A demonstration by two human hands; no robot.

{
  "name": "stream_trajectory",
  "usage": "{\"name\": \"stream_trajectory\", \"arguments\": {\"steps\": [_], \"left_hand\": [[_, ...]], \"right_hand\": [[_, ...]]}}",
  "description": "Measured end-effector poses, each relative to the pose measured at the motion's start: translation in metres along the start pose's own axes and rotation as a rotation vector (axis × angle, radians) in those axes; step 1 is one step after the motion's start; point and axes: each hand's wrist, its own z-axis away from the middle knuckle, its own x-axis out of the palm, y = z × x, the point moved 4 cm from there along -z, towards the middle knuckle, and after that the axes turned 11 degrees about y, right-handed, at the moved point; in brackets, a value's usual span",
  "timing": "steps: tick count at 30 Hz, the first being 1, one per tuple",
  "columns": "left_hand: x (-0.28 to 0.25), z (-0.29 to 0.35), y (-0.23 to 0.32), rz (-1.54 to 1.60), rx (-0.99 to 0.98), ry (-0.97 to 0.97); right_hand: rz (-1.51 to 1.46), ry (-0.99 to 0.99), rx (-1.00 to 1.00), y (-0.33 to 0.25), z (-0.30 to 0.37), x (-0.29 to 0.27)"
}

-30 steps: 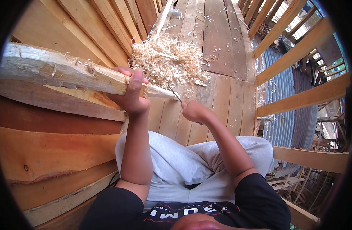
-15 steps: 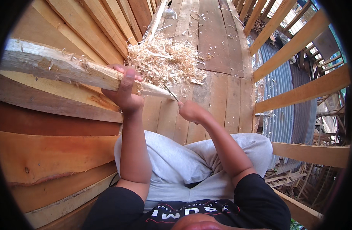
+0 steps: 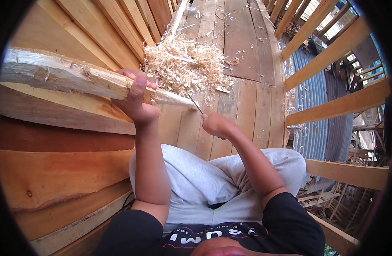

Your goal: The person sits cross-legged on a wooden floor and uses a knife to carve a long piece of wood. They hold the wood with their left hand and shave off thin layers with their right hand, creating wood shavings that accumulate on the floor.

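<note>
A long, pale, roughly shaved wooden pole [image 3: 68, 76] comes in from the left and narrows toward its right end. My left hand [image 3: 138, 98] is wrapped round it near the narrow part, thumb on top. In my right hand [image 3: 217, 126] is a knife [image 3: 195, 103], its handle hidden in the closed fist. The thin dark blade points up and left, at the pole's tapered tip [image 3: 179, 98]. Past the tip lies a heap of curled wood shavings [image 3: 187, 66] on the floor.
Plank floor [image 3: 243, 115] stretches ahead, with scattered shavings. Boards [image 3: 63, 175] form a wall at the left. A slatted wooden railing [image 3: 339, 102] runs along the right, with corrugated metal sheets [image 3: 309, 94] beyond it. My crossed legs [image 3: 191, 170] are below my hands.
My right hand and the knife have shifted slightly right, along the pole toward its tip. My left hand keeps its hold, and the pole stays nearly in place.
</note>
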Motion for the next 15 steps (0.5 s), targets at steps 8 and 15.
{"name": "stream_trajectory", "arguments": {"steps": [8,15], "left_hand": [[-0.002,0.0,-0.001,-0.015,0.011,-0.008],[-0.006,-0.005,0.002,-0.151,-0.004,0.077]], "right_hand": [[-0.133,0.136,-0.06,0.007,-0.046,0.017],[-0.107,0.296,-0.072,0.021,-0.045,0.009]]}}
